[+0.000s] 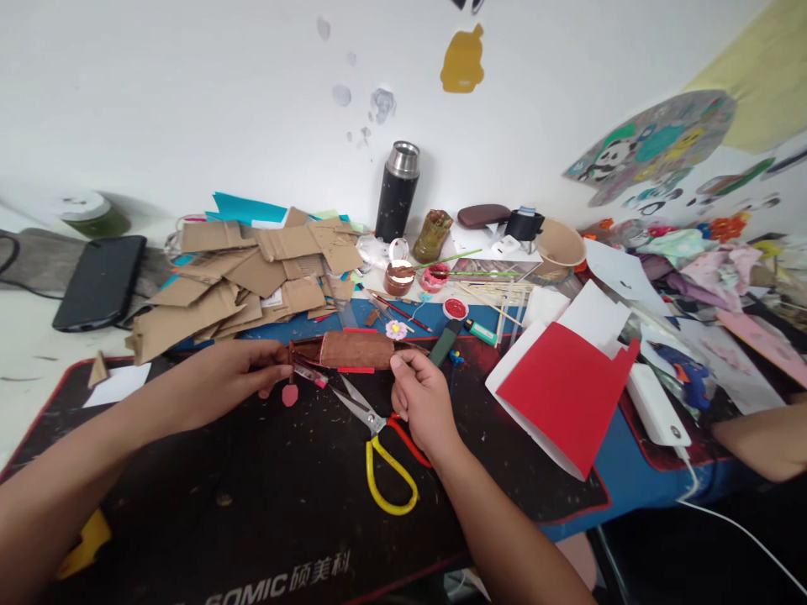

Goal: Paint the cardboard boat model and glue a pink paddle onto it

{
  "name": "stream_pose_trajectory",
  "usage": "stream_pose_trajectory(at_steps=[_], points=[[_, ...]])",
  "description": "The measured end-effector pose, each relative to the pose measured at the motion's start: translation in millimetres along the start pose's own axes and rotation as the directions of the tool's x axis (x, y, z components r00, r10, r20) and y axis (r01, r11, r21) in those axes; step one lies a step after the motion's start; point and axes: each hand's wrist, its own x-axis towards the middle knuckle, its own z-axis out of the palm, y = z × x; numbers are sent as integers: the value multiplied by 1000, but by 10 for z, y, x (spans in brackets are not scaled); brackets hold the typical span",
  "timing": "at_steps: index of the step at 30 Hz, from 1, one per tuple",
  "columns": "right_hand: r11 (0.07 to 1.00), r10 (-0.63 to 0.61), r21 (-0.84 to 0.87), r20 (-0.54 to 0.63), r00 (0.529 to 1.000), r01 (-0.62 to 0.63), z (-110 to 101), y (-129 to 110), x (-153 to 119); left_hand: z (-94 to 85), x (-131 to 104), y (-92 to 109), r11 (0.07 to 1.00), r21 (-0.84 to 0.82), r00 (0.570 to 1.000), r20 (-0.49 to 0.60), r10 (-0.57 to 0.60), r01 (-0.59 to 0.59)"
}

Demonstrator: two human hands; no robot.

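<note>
A brown model boat (357, 349) with a rounded canopy and red strips along its sides is stretched between my two hands above the black mat. My left hand (268, 367) pinches its left tip, where a small pink tag (289, 395) hangs. At the right end, the fingers of my right hand (421, 395) close on the boat's edge. Just below lie scissors (374, 423) with one yellow and one red handle, blades apart, partly under my right hand. A pink-and-white flower (397, 329) shows behind the canopy.
Torn cardboard (245, 269) is heaped at the back left, beside a phone (99, 282). A black thermos (398, 192), open paint jars (399, 276) and brushes stand behind the boat. Red paper (561, 391) lies to the right. Another person's arm (766, 441) rests at the right edge.
</note>
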Motion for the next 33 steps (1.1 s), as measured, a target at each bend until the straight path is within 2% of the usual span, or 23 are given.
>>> stream_pose_trajectory(at_steps=[3,33], points=[[1000,-2,-1,0,1000,2,-3,1,3,-15,-5,3,1000,-21,999,54,9,-8],[1000,-3,-2,3,1000,3,-7,9,-2,-7,-15,-15,1000,-23,1000,7,12,-12]])
